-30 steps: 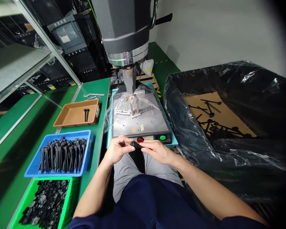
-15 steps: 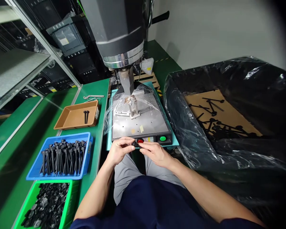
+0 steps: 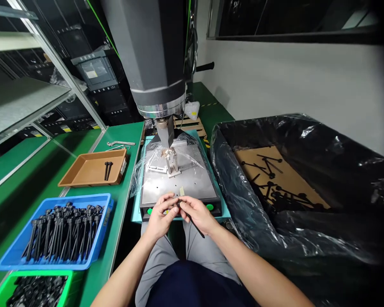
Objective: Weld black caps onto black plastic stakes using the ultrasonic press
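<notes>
My left hand [image 3: 161, 213] and my right hand [image 3: 196, 212] meet in front of the press machine's base [image 3: 179, 187], just above my lap. Together they pinch a long black screw-like pin [image 3: 192, 221]; its head sits between both sets of fingertips and its shaft slants down past my right palm. Both hands are closed on it. Behind them a green button [image 3: 209, 207] shows on the machine's front panel. The press head [image 3: 160, 102] hangs over a small metal fixture [image 3: 171, 162] wrapped in clear plastic.
A blue tray [image 3: 9, 256] of several black pins stands left, a green bin [image 3: 67, 281] of black washers below it, a brown tray [image 3: 83, 170] with two pins beyond. A black-bagged box [image 3: 237, 179] with cardboard [image 3: 281, 170] and finished pins is right.
The view has tilted up, so the hands and machine sit lower in the picture. The pin's shaft now shows below my right hand; my fingers stay pinched on its head.
</notes>
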The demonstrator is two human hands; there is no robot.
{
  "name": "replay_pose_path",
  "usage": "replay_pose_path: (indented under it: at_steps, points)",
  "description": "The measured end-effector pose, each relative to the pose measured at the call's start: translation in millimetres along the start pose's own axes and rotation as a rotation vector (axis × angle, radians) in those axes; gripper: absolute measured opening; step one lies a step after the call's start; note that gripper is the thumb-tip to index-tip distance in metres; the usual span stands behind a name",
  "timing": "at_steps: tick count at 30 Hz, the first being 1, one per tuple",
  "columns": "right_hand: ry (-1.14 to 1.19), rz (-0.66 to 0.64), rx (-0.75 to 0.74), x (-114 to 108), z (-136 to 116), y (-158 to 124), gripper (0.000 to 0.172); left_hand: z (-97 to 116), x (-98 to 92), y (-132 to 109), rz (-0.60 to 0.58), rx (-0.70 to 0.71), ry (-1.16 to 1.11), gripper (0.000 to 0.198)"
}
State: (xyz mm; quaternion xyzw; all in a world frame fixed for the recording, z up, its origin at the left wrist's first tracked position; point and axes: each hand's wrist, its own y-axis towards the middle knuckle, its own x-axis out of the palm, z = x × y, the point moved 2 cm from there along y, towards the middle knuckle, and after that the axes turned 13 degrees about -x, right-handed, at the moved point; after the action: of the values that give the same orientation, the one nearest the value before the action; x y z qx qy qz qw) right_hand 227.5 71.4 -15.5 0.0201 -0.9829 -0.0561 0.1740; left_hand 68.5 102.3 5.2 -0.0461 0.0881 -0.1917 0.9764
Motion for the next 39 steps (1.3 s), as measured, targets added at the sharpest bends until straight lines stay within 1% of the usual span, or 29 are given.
replay_pose_path:
  at_steps: [2,4,5,7,9,11,13,14,17,19,21,26,29,32,35,37,39]
  points:
    - [0.068,0.144,-0.032,-12.9,-3.5,18.8,0.040,-6.2,-1.3,16.8,0.040,-0.125,-0.119,0.034]
    - [0.094,0.244,-0.071,-22.1,-7.3,40.2,0.040,-12.0,-2.8,38.6,0.070,-0.300,-0.340,0.037]
    - [0.093,0.251,-0.071,-23.5,-8.0,50.9,0.041,-14.1,-2.9,50.6,0.063,-0.388,-0.479,0.037]
    - [0.076,0.191,-0.016,-19.7,-5.6,70.9,0.045,-15.4,-2.3,74.8,0.014,-0.514,-0.748,0.037]
    - [0.051,0.117,0.046,-11.5,-0.4,87.7,0.050,-14.1,-1.9,96.7,-0.025,-0.558,-0.936,0.038]
    - [0.020,0.100,0.041,-5.6,3.2,102.0,0.055,-12.0,-2.7,114.0,-0.020,-0.546,-1.058,0.039]
    - [-0.010,0.135,-0.036,-5.9,1.7,114.6,0.059,-10.0,-5.2,125.7,0.024,-0.517,-1.151,0.036]
    - [-0.028,0.160,-0.089,-8.4,-1.2,120.4,0.059,-8.8,-7.1,129.6,0.052,-0.499,-1.188,0.030]
    - [-0.136,0.234,-0.278,-20.6,-15.6,136.3,0.046,-3.2,-15.9,136.2,0.149,-0.433,-1.230,0.013]
    - [-0.236,0.261,-0.399,-27.8,-25.7,145.6,0.036,3.1,-23.2,138.7,0.199,-0.378,-1.200,0.009]
    - [-0.322,0.256,-0.470,-31.2,-32.6,153.8,0.033,11.5,-30.3,141.5,0.227,-0.330,-1.162,0.004]
    - [-0.425,0.206,-0.491,-28.9,-36.7,171.4,0.036,33.0,-43.9,153.3,0.202,-0.294,-1.116,0.002]
    - [-0.463,0.181,-0.491,-27.1,-35.3,182.5,0.035,40.4,-49.8,161.0,0.195,-0.279,-1.104,0.003]
    - [-0.493,0.163,-0.482,-26.5,-31.6,193.3,0.032,42.5,-53.1,166.3,0.192,-0.265,-1.106,0.004]
    - [-0.514,0.193,-0.452,-26.5,-25.8,202.0,0.029,41.9,-54.1,169.0,0.187,-0.260,-1.107,0.006]
    - [-0.516,0.219,-0.426,-26.6,-21.6,206.8,0.030,41.3,-54.6,170.2,0.186,-0.259,-1.108,0.006]
    - [-0.503,0.216,-0.397,-26.9,-18.2,210.7,0.033,40.8,-55.2,171.5,0.184,-0.261,-1.108,0.006]
